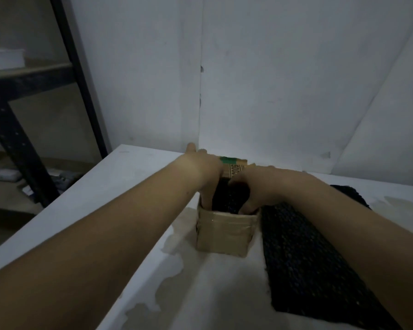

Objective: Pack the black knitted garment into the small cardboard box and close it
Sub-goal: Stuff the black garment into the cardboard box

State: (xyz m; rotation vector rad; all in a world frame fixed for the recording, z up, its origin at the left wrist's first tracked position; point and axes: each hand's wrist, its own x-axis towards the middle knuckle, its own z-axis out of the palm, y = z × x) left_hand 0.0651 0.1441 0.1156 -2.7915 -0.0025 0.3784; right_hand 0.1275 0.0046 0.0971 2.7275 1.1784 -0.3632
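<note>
Shelving unit (34,139): a dark metal frame stands off the table's left edge, with a white box (5,58) on one shelf.
Table (129,182): white top with worn, peeling patches, its far edge against a white wall (272,79).
Left hand (205,172): at the left wall of the box, fingers extended downward and pushed inside between cardboard and knit; they grasp nothing that I can make out.
Small cardboard box (224,236): taped, top open, near the table's far edge; a printed flap (236,169) with green tape stands up at the back.
Black knitted garment (303,258): part is stuffed inside the box, the rest trails over the right wall and lies on the table toward the near right edge.
Right hand (262,186): over the box's right side, fingers curled, pressing into the knit inside.
</note>
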